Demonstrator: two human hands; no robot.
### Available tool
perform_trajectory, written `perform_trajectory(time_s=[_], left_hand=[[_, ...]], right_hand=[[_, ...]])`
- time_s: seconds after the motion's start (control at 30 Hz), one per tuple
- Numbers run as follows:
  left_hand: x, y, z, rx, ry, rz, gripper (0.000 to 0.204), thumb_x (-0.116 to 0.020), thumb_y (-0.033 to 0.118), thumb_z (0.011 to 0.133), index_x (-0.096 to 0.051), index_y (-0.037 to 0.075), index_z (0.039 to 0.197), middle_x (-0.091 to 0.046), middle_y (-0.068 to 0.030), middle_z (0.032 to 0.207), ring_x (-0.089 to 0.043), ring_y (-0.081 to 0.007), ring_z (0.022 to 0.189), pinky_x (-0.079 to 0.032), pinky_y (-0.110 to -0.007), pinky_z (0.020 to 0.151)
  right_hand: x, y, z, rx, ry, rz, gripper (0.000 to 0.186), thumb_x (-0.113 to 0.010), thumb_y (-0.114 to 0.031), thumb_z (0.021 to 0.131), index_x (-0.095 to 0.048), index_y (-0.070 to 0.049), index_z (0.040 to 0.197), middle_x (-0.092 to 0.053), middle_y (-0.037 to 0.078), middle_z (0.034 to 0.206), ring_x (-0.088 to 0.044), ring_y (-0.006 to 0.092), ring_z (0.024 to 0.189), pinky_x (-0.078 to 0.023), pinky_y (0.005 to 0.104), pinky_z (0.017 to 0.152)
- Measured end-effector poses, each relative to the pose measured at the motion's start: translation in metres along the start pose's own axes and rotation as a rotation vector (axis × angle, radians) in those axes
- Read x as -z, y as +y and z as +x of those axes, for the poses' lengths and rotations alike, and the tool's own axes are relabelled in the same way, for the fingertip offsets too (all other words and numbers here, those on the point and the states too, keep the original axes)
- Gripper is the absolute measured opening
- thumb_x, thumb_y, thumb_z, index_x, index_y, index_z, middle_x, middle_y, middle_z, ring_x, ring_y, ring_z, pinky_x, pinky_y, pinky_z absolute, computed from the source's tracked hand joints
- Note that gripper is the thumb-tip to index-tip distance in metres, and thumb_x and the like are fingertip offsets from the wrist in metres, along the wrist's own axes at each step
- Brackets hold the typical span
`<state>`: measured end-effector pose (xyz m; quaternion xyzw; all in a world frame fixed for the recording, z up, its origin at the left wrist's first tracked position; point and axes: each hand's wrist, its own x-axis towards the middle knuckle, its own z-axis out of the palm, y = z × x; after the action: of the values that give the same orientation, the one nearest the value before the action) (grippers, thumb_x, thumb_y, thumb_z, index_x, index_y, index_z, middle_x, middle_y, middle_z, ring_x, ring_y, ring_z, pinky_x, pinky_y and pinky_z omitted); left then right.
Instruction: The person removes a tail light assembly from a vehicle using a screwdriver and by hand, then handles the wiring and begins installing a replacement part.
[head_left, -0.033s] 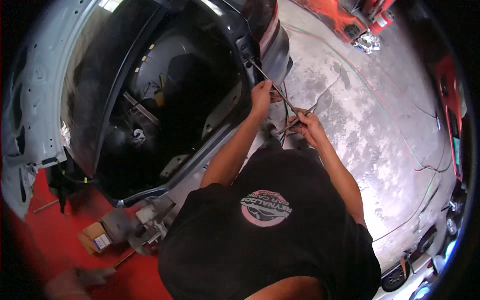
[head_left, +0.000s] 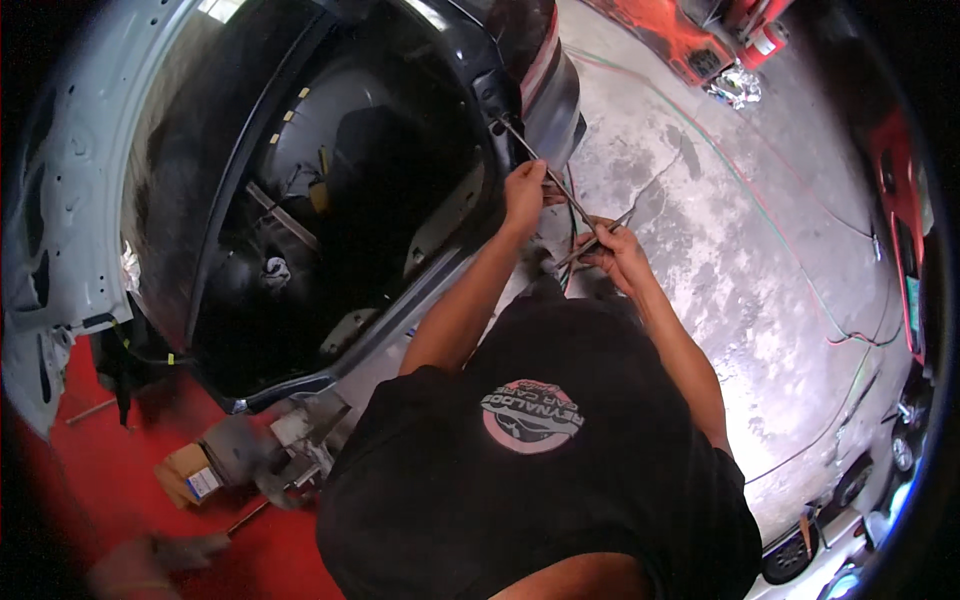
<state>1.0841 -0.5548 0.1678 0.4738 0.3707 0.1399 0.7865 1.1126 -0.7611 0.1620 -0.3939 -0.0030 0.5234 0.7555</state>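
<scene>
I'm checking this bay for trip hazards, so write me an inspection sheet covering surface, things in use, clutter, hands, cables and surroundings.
Surface: grey floor, patchy and cracked; red floor at lower left.
Things in use: rod, slanting up to the corner of the dark car body; a crossing bar at its lower end.
Clutter: box at lower left, among grey items too blurred to name; crumpled foil at upper right.
Hands: left hand closed on the rod; right hand gripping where rod and bar meet.
Cables: thin green and red lines trailing over the grey floor.
Surroundings: red can at upper right; wheel at lower right.
</scene>
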Motion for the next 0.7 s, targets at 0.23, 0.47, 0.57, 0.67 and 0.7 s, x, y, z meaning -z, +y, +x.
perform_trajectory(time_s=[0.23,0.47,0.57,0.67,0.7], left_hand=[[-0.01,0.0,-0.01,0.081,-0.041,0.014,0.022,-0.052,0.022,0.098,-0.055,0.002,0.109,-0.066,-0.0113,0.086,-0.067,-0.0211,0.063,-0.058,-0.032,0.056],[-0.009,-0.005,-0.013,0.066,-0.084,0.031,0.021,-0.053,0.02,0.098,-0.056,0.003,0.11,-0.067,-0.0112,0.087,-0.066,-0.0193,0.062,-0.057,-0.031,0.055],[-0.008,-0.005,-0.015,0.06,-0.102,0.023,0.021,-0.053,0.019,0.098,-0.056,0.002,0.109,-0.067,-0.0112,0.087,-0.065,-0.0192,0.062,-0.057,-0.032,0.054],[-0.009,-0.004,-0.017,0.068,-0.092,0.029,0.019,-0.053,0.018,0.098,-0.056,0.003,0.109,-0.067,-0.011,0.087,-0.065,-0.0192,0.062,-0.057,-0.032,0.054],[-0.009,-0.004,-0.018,0.058,-0.1,0.025,0.018,-0.052,0.016,0.097,-0.056,0.002,0.108,-0.067,-0.0112,0.087,-0.066,-0.0196,0.063,-0.057,-0.032,0.054]], right_hand=[[0.0,-0.007,0.0,-0.005,0.086,-0.145,0.039,-0.058,-0.026,0.096,-0.053,0.002,0.123,-0.066,0.014,0.095,-0.063,0.0179,0.073,-0.052,0.0287,0.062],[0.001,-0.005,-0.002,0.002,0.109,-0.112,0.035,-0.058,-0.025,0.096,-0.056,0.002,0.117,-0.065,0.012,0.094,-0.06,0.0159,0.071,-0.05,0.0272,0.062],[0.0,-0.006,-0.003,0.007,0.102,-0.102,0.036,-0.058,-0.025,0.096,-0.056,0.002,0.119,-0.065,0.012,0.094,-0.061,0.0162,0.073,-0.051,0.0278,0.063],[-0.003,-0.009,-0.005,0.0,0.099,-0.103,0.038,-0.058,-0.025,0.096,-0.055,0.003,0.122,-0.065,0.012,0.094,-0.061,0.0165,0.074,-0.051,0.0285,0.064],[-0.004,-0.01,-0.005,-0.003,0.103,-0.111,0.04,-0.058,-0.025,0.096,-0.054,0.003,0.124,-0.065,0.012,0.094,-0.061,0.0167,0.074,-0.052,0.0287,0.064]])
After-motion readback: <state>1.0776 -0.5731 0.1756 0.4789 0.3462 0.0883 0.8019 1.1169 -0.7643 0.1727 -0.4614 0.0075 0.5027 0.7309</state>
